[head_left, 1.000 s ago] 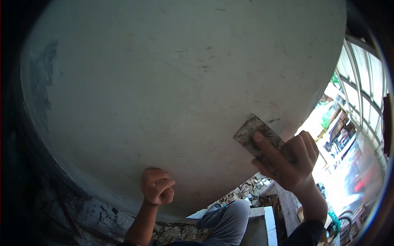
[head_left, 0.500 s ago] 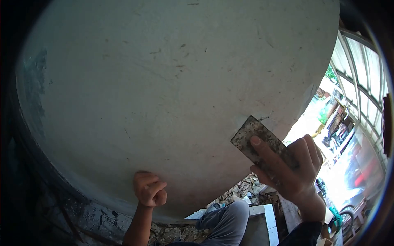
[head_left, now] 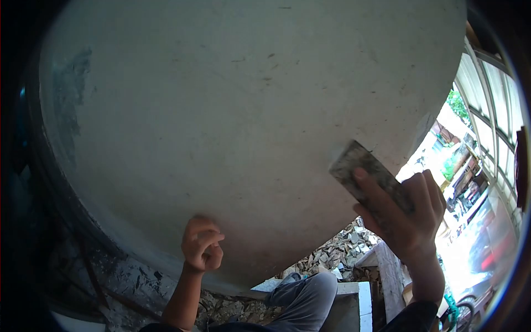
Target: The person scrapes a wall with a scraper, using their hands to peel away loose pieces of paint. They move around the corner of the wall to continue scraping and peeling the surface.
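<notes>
A large pale, rounded surface (head_left: 221,133) with small dark scratches and nicks fills most of the view. My right hand (head_left: 406,216) grips a flat rectangular scraper (head_left: 362,163), mottled with dried residue, its far edge at the pale surface on the right. One finger lies stretched along the blade while the others wrap its near part. Lower and to the left, my left hand (head_left: 202,243) is closed, its fingers curled in with nothing showing in them, close to the lower part of the surface.
Broken chips and rubble (head_left: 337,252) cover the ground below. My bent knee (head_left: 318,296) is beside a pale-edged block (head_left: 364,304). A dark patch (head_left: 72,105) marks the surface's left side. Metal-framed sheeting (head_left: 492,94) and clutter stand at right.
The camera view has shifted slightly, moving the surface right in the frame. The scraper and my right hand appear higher and further right; my left hand is a little higher, still curled.
</notes>
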Demonstrator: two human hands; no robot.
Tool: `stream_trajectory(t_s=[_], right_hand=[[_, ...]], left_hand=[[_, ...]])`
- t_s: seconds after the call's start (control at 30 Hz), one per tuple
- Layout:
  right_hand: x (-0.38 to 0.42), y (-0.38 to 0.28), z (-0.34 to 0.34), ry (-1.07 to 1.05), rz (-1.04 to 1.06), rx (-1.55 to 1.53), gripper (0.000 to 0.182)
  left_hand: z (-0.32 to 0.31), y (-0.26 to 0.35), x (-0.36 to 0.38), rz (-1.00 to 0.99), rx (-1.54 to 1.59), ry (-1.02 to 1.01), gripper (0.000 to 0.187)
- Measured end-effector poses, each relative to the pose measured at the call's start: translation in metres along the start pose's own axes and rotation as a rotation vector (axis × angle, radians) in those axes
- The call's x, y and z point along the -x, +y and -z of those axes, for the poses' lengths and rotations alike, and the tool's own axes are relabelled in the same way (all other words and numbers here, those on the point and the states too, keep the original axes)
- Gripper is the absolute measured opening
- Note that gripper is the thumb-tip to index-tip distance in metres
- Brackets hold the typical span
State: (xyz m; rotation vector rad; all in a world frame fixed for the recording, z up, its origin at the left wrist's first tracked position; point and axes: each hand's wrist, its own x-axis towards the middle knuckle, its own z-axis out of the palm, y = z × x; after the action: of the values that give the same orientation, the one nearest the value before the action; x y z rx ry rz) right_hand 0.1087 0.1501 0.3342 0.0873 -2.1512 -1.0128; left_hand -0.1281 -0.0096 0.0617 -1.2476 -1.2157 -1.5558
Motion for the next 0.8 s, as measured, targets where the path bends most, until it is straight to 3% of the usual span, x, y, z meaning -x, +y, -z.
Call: stream_trajectory(t_s=[0.13, 0.27, 0.43, 0.67, 0.8], right_hand=[[0.024, 0.009, -0.007, -0.005, -0.074, -0.020, 0.062], [-0.006, 0.007, -0.024, 0.117, 0.027, -0.118, 0.060], [-0.005, -0.003, -0.002, 0.096, 0.006, 0.002, 0.050], [0.002, -0.002, -0.021, 0.185, -0.027, -0.046, 0.049], [0.003, -0.006, -0.012, 0.201, -0.011, -0.001, 0.048]], left_hand=[[0.025, 0.009, 0.003, 0.051, -0.023, 0.064, 0.025], [0.029, 0.017, 0.010, 0.096, 0.003, 0.098, 0.021], [0.041, 0.038, 0.015, 0.062, -0.018, 0.044, 0.020], [0.043, 0.046, 0.036, 0.125, 0.032, 0.087, 0.015], [0.041, 0.065, 0.027, 0.044, 0.050, 0.021, 0.014]])
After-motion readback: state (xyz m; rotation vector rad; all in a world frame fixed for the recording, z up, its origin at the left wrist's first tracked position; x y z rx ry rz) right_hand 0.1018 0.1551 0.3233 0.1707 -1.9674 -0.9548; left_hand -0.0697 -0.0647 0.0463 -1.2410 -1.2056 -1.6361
